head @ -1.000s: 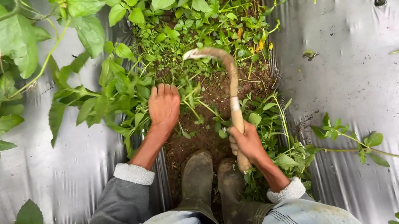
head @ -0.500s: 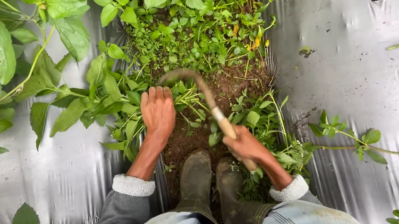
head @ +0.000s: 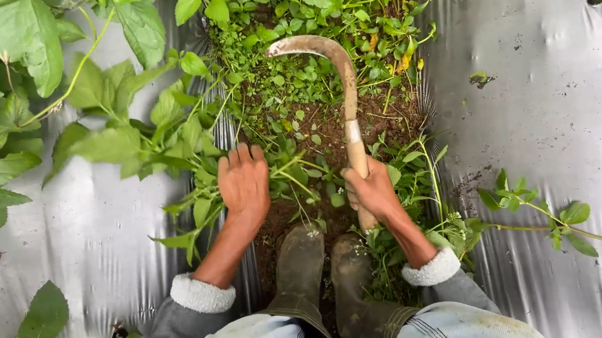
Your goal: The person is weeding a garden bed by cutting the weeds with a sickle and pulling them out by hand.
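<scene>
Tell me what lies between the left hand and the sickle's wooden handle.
In the head view, low green weeds over dark soil fill the stretch between the left hand and the sickle, gripped by the right hand.

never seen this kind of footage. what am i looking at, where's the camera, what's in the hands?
No machine here: one camera on a person's head looks down at their two bare hands. The right hand grips the wooden handle of a sickle, its curved blade arching over low weeds. The left hand lies palm down on leafy stems, fingers spread. Between the hands is a strip of bare soil. Silver plastic sheeting covers the ground on both sides. Below, the person's rubber boots and grey sleeves show.
</scene>
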